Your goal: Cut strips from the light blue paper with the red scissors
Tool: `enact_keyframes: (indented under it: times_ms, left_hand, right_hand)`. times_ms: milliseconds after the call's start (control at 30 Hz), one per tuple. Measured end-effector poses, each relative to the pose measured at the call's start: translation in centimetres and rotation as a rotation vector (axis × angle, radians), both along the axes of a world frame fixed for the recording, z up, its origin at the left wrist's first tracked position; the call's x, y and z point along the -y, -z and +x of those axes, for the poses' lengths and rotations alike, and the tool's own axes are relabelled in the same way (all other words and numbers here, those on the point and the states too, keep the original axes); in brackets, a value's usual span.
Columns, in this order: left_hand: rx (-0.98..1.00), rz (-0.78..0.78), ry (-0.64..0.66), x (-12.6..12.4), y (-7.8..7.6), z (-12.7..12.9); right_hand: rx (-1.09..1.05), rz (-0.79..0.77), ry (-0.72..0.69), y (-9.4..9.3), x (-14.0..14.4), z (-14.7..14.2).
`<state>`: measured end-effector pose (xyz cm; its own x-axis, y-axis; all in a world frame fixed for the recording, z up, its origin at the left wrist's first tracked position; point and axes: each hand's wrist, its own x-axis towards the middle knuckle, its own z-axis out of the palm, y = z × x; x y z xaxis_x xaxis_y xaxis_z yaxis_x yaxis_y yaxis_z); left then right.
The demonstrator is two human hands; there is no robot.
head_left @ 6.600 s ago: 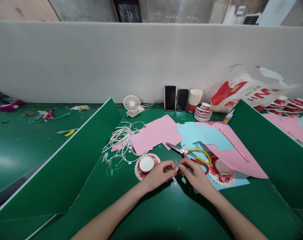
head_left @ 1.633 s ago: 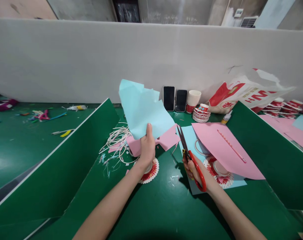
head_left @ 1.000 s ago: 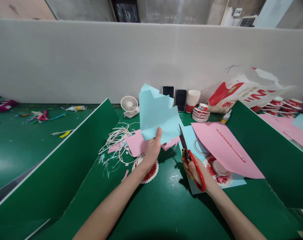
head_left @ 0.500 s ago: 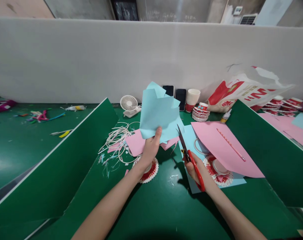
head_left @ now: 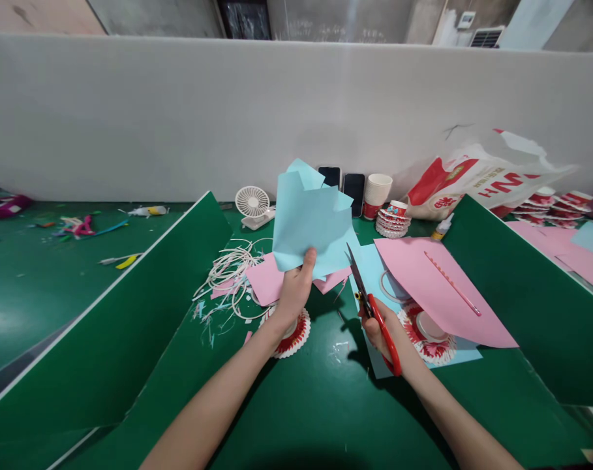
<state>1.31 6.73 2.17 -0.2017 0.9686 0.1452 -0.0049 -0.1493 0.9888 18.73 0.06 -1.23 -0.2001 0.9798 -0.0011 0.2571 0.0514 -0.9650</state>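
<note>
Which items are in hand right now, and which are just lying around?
In hand: light blue paper in left hand; scissors in right hand.

Lying about: pink sheet, small fan, two phones, paper cup, white loops.

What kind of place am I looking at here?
Probably a shared craft workbench: green dividers split the stations, pink paper and cut-up paper cups lie around, left hand holds blue paper, right hand scissors.

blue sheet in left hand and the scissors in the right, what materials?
Blue sheet: looks like thin matte paper; it bends and shows cut, ragged edges. Scissors: shiny grey blades, likely steel; glossy red handle loops, probably plastic.
</note>
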Motion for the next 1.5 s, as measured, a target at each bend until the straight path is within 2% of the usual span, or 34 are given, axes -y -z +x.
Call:
enact_keyframes:
  times_ms: [433, 1267, 1400, 1500]
  left_hand:
    - [0.014, 0.013, 0.012, -0.1, 0.0, -0.2]
    - [0.006, 0.038, 0.033, 0.1, -0.2, -0.2]
    - [0.001, -0.019, 0.006, -0.2, 0.1, -0.4]
    - [0.011, -0.016, 0.031, -0.7, 0.1, -0.9]
  right_hand:
    - [-0.008, -0.045, 0.005, 1.1, -0.1, 0.2]
    - [0.002, -0.075, 0.003, 0.1, 0.1, 0.1]
    - [-0.001, -0.048, 0.002, 0.0, 0.0, 0.1]
    - [0.015, -0.039, -0.038, 0.1, -0.2, 0.5]
